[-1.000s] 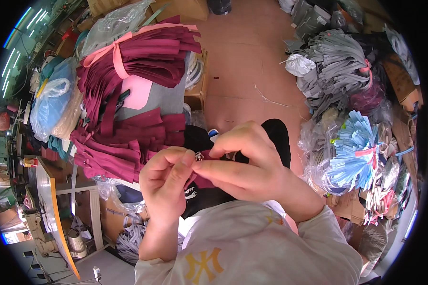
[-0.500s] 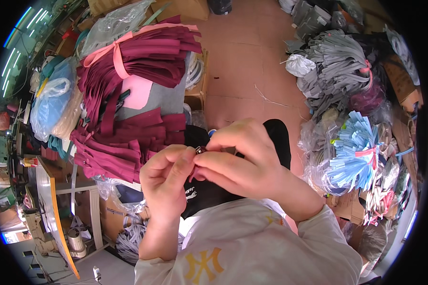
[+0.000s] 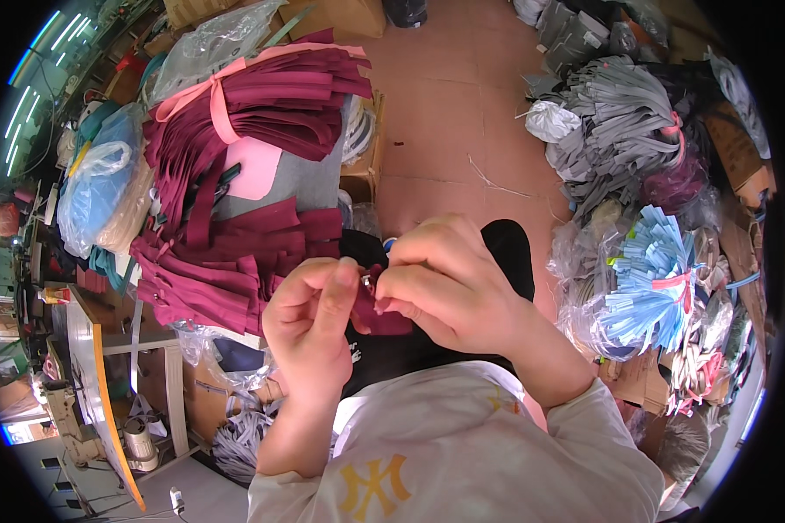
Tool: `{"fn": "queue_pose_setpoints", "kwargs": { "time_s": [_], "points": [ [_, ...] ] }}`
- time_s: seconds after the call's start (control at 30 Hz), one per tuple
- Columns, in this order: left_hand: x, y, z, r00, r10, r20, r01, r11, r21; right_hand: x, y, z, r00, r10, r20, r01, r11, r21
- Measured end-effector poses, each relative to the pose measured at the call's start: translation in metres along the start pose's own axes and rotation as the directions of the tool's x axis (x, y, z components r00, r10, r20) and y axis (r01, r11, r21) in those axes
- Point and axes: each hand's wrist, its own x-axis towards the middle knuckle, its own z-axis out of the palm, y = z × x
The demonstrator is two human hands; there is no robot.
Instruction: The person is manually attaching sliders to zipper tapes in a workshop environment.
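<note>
Above my lap, a maroon zipper tape (image 3: 384,321) hangs between my two hands. At its upper end, by my fingertips, sits a small shiny metal piece (image 3: 367,281) that looks like a zipper slider. My left hand (image 3: 312,318) pinches the tape's left edge between thumb and forefinger. From the other side my right hand (image 3: 453,283) closes thumb and fingers on the tape beside the metal piece; its grip partly hides both. To the left lie a loose stack of maroon zipper tapes (image 3: 235,270) and a bundle of maroon tapes (image 3: 279,100) tied with a pink ribbon.
On the right are a grey bundle of strips (image 3: 619,113) and a light blue bundle (image 3: 650,283), among clear plastic bags. A blue plastic-wrapped pack (image 3: 96,196) sits at the far left. Near it stands a wooden-edged table (image 3: 105,392). Reddish tiled floor (image 3: 453,113) lies ahead.
My hands have moved slightly apart, and more of the maroon zipper tape now shows below my fingers. The left thumb points further up. The surrounding bundles have not moved.
</note>
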Motion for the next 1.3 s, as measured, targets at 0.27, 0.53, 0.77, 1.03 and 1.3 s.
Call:
{"fn": "queue_pose_setpoints", "kwargs": {
  "time_s": [0.27,0.53,0.77,1.03,1.3],
  "points": [
    [0.003,-0.005,-0.006,0.995,-0.014,-0.102,0.005,0.996,-0.09,-0.002,0.001,0.002,0.988,0.141,0.058,-0.152,0.954,0.26],
    [0.004,-0.001,-0.001,0.988,-0.134,0.079,0.133,0.991,0.012,0.0,-0.002,-0.002,0.873,0.456,0.175,-0.473,0.701,0.533],
    [0.008,-0.001,-0.004,0.984,-0.17,0.049,0.174,0.98,-0.097,-0.002,0.005,0.0,0.905,0.388,0.176,-0.421,0.752,0.508],
    [0.02,0.001,-0.009,0.983,-0.076,-0.168,0.053,0.989,-0.139,-0.011,0.01,0.001,0.941,0.24,0.238,-0.326,0.831,0.451],
    [0.015,0.006,0.002,0.965,-0.26,0.024,0.255,0.921,-0.293,-0.013,0.006,0.011,0.862,0.436,0.26,-0.483,0.549,0.682]
  ]
}}
